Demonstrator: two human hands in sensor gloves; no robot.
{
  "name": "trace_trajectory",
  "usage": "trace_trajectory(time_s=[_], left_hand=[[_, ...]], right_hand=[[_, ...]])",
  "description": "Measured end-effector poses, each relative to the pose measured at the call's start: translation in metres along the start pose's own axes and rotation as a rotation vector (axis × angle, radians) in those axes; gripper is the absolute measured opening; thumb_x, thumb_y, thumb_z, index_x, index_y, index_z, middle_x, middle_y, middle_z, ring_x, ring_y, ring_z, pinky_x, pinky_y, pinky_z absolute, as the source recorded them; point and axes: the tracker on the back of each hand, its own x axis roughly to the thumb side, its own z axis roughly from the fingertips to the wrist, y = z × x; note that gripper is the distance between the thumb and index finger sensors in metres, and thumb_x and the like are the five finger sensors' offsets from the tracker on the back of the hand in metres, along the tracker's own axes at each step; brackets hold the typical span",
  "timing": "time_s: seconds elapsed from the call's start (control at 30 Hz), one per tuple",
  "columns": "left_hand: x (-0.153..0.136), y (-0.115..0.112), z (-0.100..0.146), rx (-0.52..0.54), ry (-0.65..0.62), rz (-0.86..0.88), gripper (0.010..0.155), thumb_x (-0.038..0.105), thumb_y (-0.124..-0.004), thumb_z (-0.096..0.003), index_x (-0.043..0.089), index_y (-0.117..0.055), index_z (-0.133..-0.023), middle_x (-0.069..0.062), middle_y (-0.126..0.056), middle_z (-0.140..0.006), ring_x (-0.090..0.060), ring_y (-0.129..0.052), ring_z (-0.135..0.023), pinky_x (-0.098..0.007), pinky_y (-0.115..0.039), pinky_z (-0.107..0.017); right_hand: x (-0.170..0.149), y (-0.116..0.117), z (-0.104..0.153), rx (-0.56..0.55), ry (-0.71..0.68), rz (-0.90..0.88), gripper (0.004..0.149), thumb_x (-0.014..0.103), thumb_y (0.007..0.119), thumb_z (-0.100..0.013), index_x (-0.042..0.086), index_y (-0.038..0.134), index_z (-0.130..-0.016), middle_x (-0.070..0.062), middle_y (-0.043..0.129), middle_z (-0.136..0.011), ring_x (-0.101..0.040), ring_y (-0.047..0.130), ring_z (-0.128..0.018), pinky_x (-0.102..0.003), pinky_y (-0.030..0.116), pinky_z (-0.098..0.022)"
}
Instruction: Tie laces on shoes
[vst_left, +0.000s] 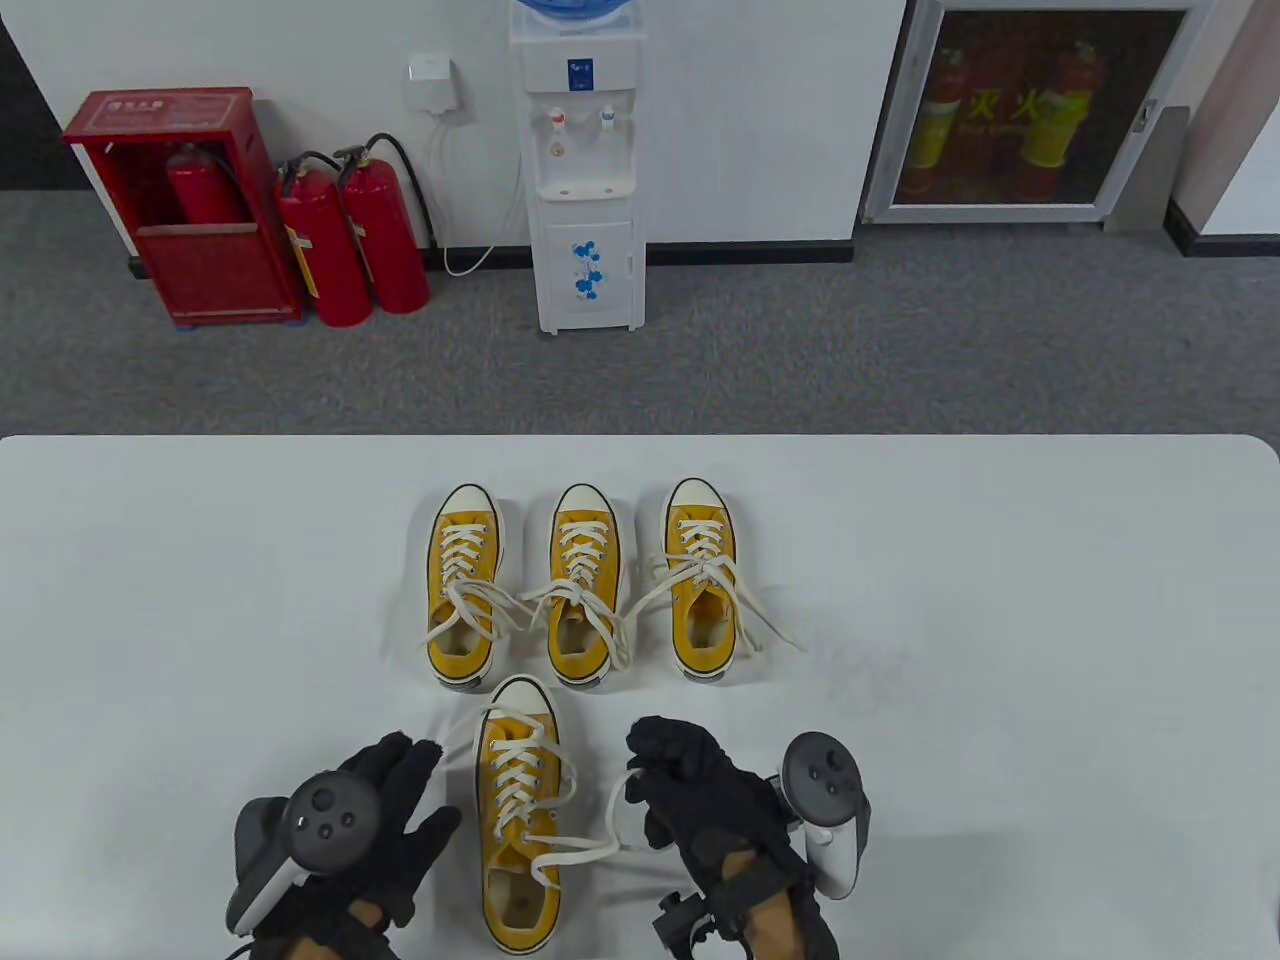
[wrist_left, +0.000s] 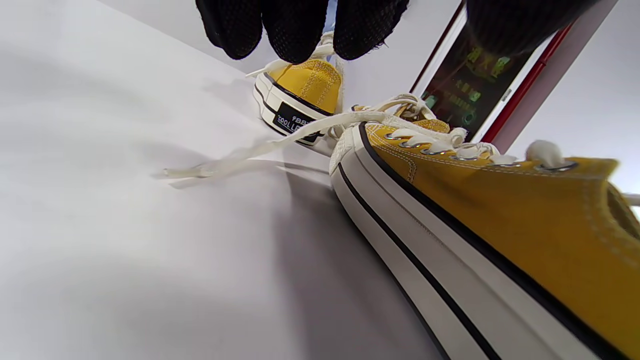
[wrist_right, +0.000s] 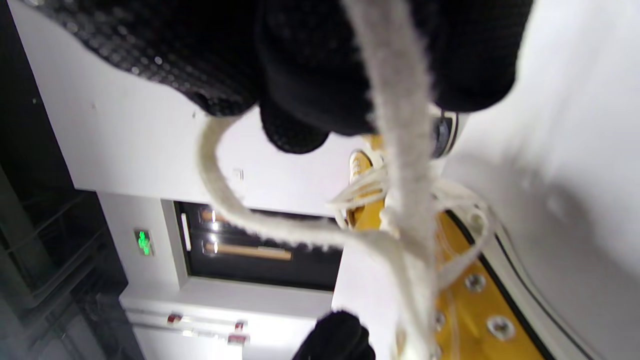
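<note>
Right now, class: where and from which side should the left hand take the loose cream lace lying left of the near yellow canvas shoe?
Pinch the loose cream lace near its free tip, coming from the left hand's own side: it lies flat, clear of the near yellow canvas shoe; the right hand holds the other lace.

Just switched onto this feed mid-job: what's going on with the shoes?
A person in black gloves is working on the nearest yellow shoe, which sits alone in front of a row of three more yellow shoes. The right hand grips one white lace and holds it out to the shoe's right. The left hand is spread open beside the shoe, gripping nothing; the other lace end lies loose on the table. No bow on this shoe yet.
</note>
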Motion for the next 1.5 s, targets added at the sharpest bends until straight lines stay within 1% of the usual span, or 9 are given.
trace_trajectory(time_s=[0.23,0.4,0.53,0.6,0.93,1.03,1.13,1.27,1.5], left_hand=[[0.010,0.006,-0.011,-0.005,0.052,0.109,0.075,0.063,-0.067,-0.0480,0.028,-0.051,-0.113,-0.012,-0.050,-0.122,-0.047,-0.057,-0.112,-0.076,-0.038,-0.075],[0.035,0.012,-0.032,-0.091,0.119,0.124,0.074,0.062,-0.069,-0.0486,0.025,-0.055,-0.111,-0.015,-0.059,-0.117,-0.045,-0.071,-0.101,-0.072,-0.047,-0.074],[0.061,0.014,-0.056,-0.143,0.173,0.022,0.074,0.063,-0.072,-0.0475,0.025,-0.058,-0.109,-0.013,-0.063,-0.113,-0.041,-0.077,-0.094,-0.069,-0.052,-0.073],[0.073,0.012,-0.068,-0.159,0.206,-0.056,0.074,0.064,-0.073,-0.0465,0.025,-0.061,-0.108,-0.012,-0.064,-0.112,-0.040,-0.078,-0.092,-0.068,-0.052,-0.073],[0.106,-0.014,-0.106,-0.197,0.379,-0.358,0.075,0.078,-0.072,-0.0372,0.024,-0.074,-0.090,-0.009,-0.071,-0.106,-0.036,-0.083,-0.089,-0.067,-0.058,-0.072],[0.110,-0.021,-0.108,-0.202,0.398,-0.419,0.070,0.074,-0.076,-0.0397,0.024,-0.072,-0.088,-0.008,-0.068,-0.105,-0.036,-0.082,-0.090,-0.066,-0.058,-0.072],[0.112,-0.022,-0.106,-0.180,0.385,-0.441,0.056,0.061,-0.081,-0.0461,0.024,-0.074,-0.088,-0.007,-0.068,-0.106,-0.036,-0.081,-0.091,-0.066,-0.056,-0.074],[0.104,-0.015,-0.103,-0.159,0.357,-0.322,0.041,0.046,-0.084,-0.0488,0.026,-0.082,-0.085,-0.006,-0.071,-0.106,-0.036,-0.083,-0.091,-0.067,-0.055,-0.074],[0.065,0.012,-0.085,-0.075,0.237,0.082,0.035,0.044,-0.084,-0.0473,0.032,-0.085,-0.080,-0.005,-0.089,-0.098,-0.032,-0.098,-0.083,-0.066,-0.065,-0.069]], right_hand=[[0.000,0.009,-0.003,0.133,0.012,-0.032,0.067,0.031,0.088,-0.043,0.018,0.063,-0.104,0.002,0.087,-0.067,-0.011,0.088,-0.035,-0.054,0.071,-0.056],[0.005,0.010,-0.002,0.103,0.005,0.043,0.060,0.033,0.088,-0.043,0.017,0.071,-0.099,0.003,0.088,-0.060,-0.009,0.088,-0.030,-0.052,0.075,-0.052],[0.004,0.010,-0.001,0.043,0.009,0.129,0.043,0.037,0.088,-0.043,0.021,0.087,-0.083,0.005,0.091,-0.052,-0.007,0.089,-0.024,-0.050,0.079,-0.049],[0.002,0.009,-0.001,0.004,0.003,0.131,0.041,0.042,0.088,-0.043,0.020,0.090,-0.078,0.008,0.093,-0.046,-0.006,0.090,-0.019,-0.048,0.081,-0.047],[-0.009,0.004,-0.003,-0.016,0.025,0.074,0.041,0.050,0.083,-0.045,0.020,0.091,-0.073,0.012,0.093,-0.040,-0.006,0.091,-0.016,-0.047,0.082,-0.046],[-0.010,0.003,-0.003,-0.029,0.026,0.062,0.041,0.050,0.083,-0.045,0.020,0.091,-0.072,0.012,0.093,-0.040,-0.006,0.092,-0.016,-0.047,0.082,-0.047],[-0.010,0.002,-0.003,-0.035,0.027,0.056,0.041,0.050,0.083,-0.045,0.020,0.091,-0.073,0.011,0.093,-0.040,-0.006,0.092,-0.016,-0.048,0.081,-0.048],[-0.012,0.002,-0.003,-0.032,0.035,0.058,0.041,0.050,0.083,-0.045,0.020,0.091,-0.072,0.012,0.093,-0.040,-0.006,0.092,-0.015,-0.048,0.081,-0.048],[-0.014,0.001,-0.003,-0.031,0.040,0.033,0.041,0.051,0.083,-0.045,0.021,0.092,-0.072,0.012,0.094,-0.040,-0.007,0.093,-0.016,-0.048,0.081,-0.049]])
